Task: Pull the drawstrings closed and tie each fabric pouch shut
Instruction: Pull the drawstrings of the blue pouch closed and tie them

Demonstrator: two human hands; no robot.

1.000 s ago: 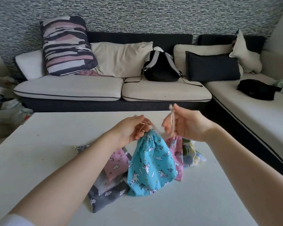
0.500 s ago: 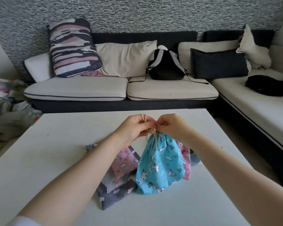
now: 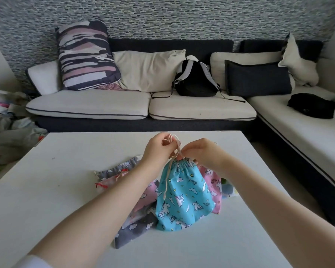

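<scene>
A blue unicorn-print pouch [image 3: 184, 196] hangs above the white table [image 3: 46, 190], its neck gathered tight. My left hand [image 3: 157, 149] pinches the beige drawstring [image 3: 173, 141] in a loop just above the neck. My right hand [image 3: 203, 151] grips the cord and the gathered neck from the right. One loose cord end [image 3: 166, 182] dangles down the pouch's front. Under and behind it lie a pink pouch [image 3: 145, 198], a grey cloud-print pouch [image 3: 133, 232] and another pink pouch [image 3: 213, 180].
A gathered grey pouch with red cord [image 3: 116, 172] lies at the left of the pile. Beyond the table stands a corner sofa with cushions, a black backpack [image 3: 195, 78] and a black bag [image 3: 313, 105]. Clothes lie piled on the floor at left [image 3: 6, 132].
My hands came together from apart and now work the cord at the pouch's neck. The left hand has lifted a loop of cord upward. The neck is drawn tighter.
</scene>
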